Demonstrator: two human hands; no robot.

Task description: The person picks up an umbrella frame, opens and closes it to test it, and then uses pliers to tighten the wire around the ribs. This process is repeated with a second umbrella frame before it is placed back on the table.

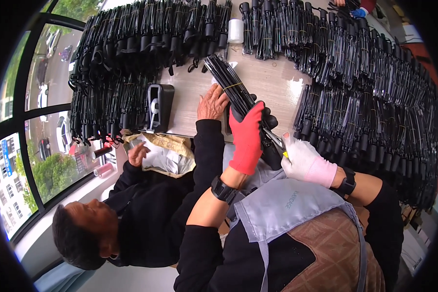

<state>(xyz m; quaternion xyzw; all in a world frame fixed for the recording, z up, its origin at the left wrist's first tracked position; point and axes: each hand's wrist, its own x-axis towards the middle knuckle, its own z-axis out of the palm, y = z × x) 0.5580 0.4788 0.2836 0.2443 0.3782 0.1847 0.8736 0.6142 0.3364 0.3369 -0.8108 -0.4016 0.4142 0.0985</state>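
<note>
Over the near edge of the table (187, 97), the umbrella frame (228, 78) is tilted, left hand (248, 131) wrapped around it. Right hand (304, 159), off that edge: closed on plier-like tool (276, 140). Apparent step: tool work at frame's lower end. Next move requires steady left grip.

On the grey apron (265, 214), a single short line of capital lettering (291, 199) is printed in a darker grey-green tone, set aslant across the cloth. Near the rim of the yellowish bag (184, 148), small dark printed marks are borne, too blurred to be made out. Outside the window, pale marks are carried by a tall, narrow blue sign (6, 158) fixed to a white building (15, 185); these are too small and too distant to be read.
</note>
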